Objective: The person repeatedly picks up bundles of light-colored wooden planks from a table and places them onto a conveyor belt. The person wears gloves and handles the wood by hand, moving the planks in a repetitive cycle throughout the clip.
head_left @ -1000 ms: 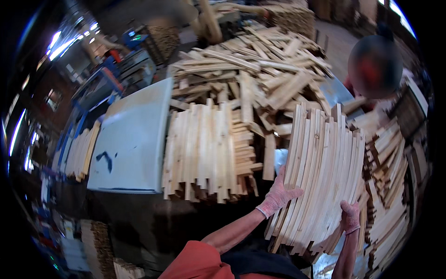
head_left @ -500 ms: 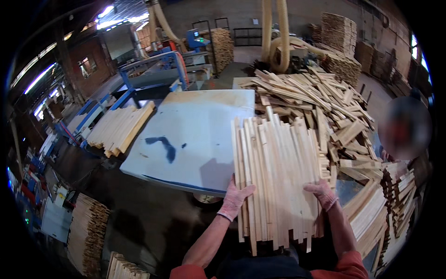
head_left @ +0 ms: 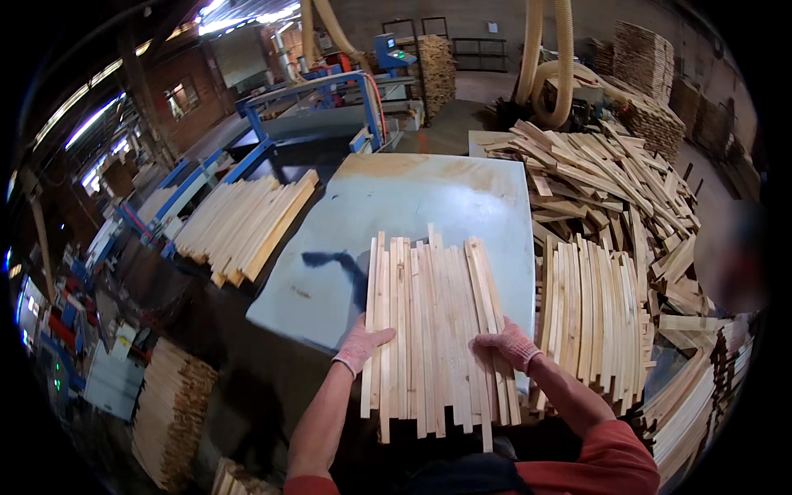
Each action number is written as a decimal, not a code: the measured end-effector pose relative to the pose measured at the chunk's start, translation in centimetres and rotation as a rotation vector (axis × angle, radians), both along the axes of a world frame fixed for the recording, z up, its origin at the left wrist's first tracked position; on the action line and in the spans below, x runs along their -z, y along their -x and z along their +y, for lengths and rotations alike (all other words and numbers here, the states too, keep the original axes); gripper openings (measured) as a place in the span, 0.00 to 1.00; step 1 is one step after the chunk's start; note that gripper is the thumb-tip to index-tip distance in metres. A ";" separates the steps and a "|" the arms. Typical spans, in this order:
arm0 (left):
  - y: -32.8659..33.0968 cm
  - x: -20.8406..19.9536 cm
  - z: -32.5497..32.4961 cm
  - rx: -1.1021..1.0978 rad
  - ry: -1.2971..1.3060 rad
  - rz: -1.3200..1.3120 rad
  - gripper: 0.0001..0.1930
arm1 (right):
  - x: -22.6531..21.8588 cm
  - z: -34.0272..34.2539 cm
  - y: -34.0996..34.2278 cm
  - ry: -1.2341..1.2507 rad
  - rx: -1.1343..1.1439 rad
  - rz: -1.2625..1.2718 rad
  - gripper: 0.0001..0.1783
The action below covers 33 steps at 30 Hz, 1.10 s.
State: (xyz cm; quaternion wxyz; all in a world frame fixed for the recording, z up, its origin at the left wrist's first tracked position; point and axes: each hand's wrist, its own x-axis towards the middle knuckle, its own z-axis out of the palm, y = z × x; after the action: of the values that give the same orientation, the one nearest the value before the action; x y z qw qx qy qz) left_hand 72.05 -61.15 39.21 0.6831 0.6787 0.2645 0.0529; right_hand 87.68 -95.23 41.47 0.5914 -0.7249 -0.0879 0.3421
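Observation:
Between my two gloved hands is a wide bundle of narrow wooden strips [head_left: 429, 330], held side by side with uneven ends, over the near edge of a pale table [head_left: 429, 194]. My left hand [head_left: 363, 345] grips the bundle's left side, thumb on top. My right hand [head_left: 507, 342] clasps the right side, its thumb also on top; the fingers underneath are hidden. Some strips at the right edge lean slightly askew. Another row of wooden strips [head_left: 590, 318] lies just right of my right hand.
A large heap of loose wooden pieces [head_left: 594, 177] lies at the back right. A blue-framed machine [head_left: 313, 111] stands beyond the table, with laid-out boards [head_left: 247, 223] at the left. Stacked wood [head_left: 173, 412] stands at lower left. A blurred person [head_left: 738, 256] is at the far right.
My hands have carried the bundle left, away from the wood heap and over the table's near part. The row of strips at the right is now uncovered. The view has shifted too.

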 end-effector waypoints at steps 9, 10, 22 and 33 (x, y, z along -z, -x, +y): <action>-11.6 -3.9 15.8 0.173 -0.144 0.126 0.38 | 1.9 15.5 -8.4 -0.084 0.150 0.023 0.42; -12.4 -4.1 17.1 0.190 -0.153 0.125 0.37 | 1.8 16.9 -8.9 -0.109 0.160 0.027 0.41; -16.5 -5.1 39.0 0.098 -0.739 0.354 0.39 | 0.1 28.9 -10.2 -0.193 0.313 0.191 0.36; -17.1 -1.8 52.9 0.287 -1.403 0.647 0.53 | 0.6 37.4 -8.1 0.211 0.363 -0.081 0.34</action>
State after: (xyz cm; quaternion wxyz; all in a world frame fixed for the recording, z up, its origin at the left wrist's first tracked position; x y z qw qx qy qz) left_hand 89.13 -8.21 41.06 -0.0161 0.9607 0.2648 -0.0813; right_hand 95.79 -57.85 40.91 0.5604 -0.7997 0.0569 0.2078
